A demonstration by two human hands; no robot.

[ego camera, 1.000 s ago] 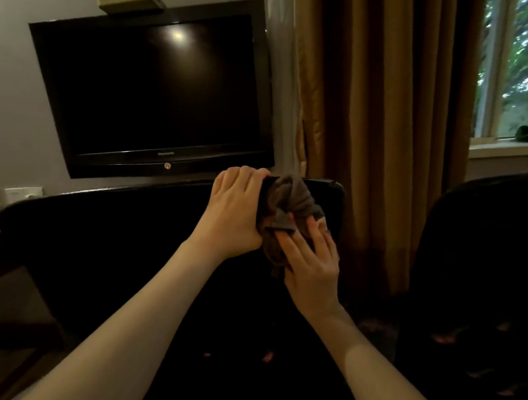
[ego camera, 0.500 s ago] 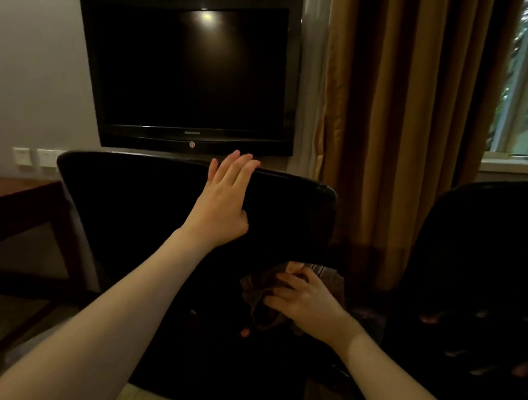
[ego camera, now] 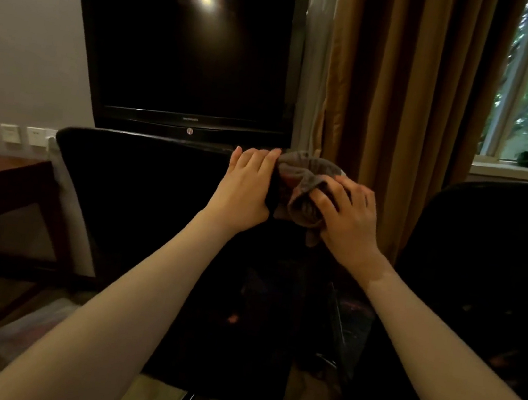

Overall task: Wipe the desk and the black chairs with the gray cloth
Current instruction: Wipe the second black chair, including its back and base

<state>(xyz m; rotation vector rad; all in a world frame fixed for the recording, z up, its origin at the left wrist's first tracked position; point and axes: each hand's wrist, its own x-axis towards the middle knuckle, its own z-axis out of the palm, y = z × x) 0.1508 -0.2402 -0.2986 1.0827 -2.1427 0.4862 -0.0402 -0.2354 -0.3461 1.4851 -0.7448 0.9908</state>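
Pressure counts most in this step: the cloth sits bunched over the top right corner of the chair back, and a bunch cleans only where it bears. The wipe would likely go best with the cloth flattened a little under the palm, drawn along the top edge toward the left, then down the near face in overlapping passes, so no strip of the black back is missed. The chair looks as if it could swivel or roll, so the bracing grip needs to be firm while the other hand rubs. The second chair at the right and the counter at the left stand well apart from the cloth. Whether either is already wiped cannot be told.

The left hand grips the top edge of the back, fingers hooked over it and thumb on the near face, just beside the cloth and perhaps touching it. The right hand lies over the cloth with fingers bent and slightly spread, clutching the bunch and pressing it against the corner.
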